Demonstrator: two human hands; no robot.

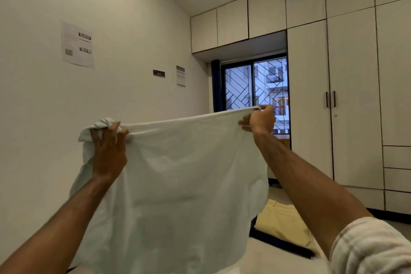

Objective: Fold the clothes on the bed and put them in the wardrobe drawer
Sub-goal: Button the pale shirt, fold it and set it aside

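Early going here, by the look of it. The shirt (pixel 178 173), a pale, thin white-to-mint piece, is up in the air, stretched wide in front of the wardrobe (pixel 353 95), not folded yet. The left hand (pixel 109 149) has its fingers curled over one top corner, with a bunched knot of cloth poking above the knuckles. The right hand (pixel 261 119) pinches the other top corner tight, higher and nearer the wardrobe. The top edge runs taut between them with a slight sag; the body hangs loose, creased, its lower part dropping toward the bed (pixel 255 258).

One thing looks done: yellow trousers (pixel 282 222) lie flat and apparently folded on the bed, on the wardrobe side of the shirt. I'd judge nothing has gone away yet, as the wardrobe doors stand closed and the drawers (pixel 397 169) low on its far right look pushed in. Still to come: lay this shirt down, fold it, carry both over.
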